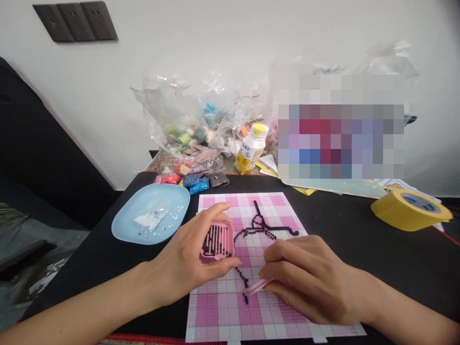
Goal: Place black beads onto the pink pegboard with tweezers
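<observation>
My left hand point(194, 249) is closed around a small pink ridged tray point(227, 238), which is tilted toward me and has black beads lined up in its grooves. Between the fingers of my right hand point(305, 275) is a pair of pink tweezers point(255, 287), its tips at a line of black beads point(244, 278) on the pegboard. Pink and white checks cover this pegboard point(223, 316), which lies flat below both hands. Farther up the board, more black beads point(263, 223) form a branching outline. My right hand hides part of the board.
A light blue plate point(124, 218) with a small bag and loose beads sits at left. Behind are bead packets point(199, 185), a yellow-capped bottle point(250, 151) and clear plastic bags point(172, 105). A roll of yellow tape point(391, 211) lies at right on the black mat point(345, 235).
</observation>
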The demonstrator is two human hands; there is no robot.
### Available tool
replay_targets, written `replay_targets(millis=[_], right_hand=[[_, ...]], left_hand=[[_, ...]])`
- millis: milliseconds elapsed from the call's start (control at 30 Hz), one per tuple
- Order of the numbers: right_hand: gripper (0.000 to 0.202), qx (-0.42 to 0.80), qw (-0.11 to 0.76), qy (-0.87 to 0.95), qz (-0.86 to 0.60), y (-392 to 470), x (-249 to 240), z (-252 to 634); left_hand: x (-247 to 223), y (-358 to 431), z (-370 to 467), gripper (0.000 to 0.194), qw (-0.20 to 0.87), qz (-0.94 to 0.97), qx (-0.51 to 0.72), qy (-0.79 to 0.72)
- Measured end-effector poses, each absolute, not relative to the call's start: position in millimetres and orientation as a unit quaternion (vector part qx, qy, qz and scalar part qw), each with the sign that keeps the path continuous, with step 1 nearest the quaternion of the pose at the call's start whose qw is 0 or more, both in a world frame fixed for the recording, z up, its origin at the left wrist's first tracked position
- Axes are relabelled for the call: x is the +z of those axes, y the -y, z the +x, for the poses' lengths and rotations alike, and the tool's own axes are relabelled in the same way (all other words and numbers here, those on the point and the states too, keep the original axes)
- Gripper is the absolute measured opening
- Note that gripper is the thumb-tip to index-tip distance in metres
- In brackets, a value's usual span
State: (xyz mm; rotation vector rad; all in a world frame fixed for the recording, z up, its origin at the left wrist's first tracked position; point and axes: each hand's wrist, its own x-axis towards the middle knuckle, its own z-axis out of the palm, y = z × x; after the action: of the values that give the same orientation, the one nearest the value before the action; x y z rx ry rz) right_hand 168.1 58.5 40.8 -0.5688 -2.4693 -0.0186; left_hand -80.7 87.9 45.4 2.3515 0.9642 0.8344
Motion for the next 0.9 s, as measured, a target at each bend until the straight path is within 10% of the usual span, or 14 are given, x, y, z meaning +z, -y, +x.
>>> replay_targets(millis=[900], right_hand=[[0.019,-0.005,0.269,0.939,-0.214,-59.6,43.4,170.6]], left_hand=[[43.6,-87.9,-80.3,0.070,0.223,0.855,0.306,-0.355]])
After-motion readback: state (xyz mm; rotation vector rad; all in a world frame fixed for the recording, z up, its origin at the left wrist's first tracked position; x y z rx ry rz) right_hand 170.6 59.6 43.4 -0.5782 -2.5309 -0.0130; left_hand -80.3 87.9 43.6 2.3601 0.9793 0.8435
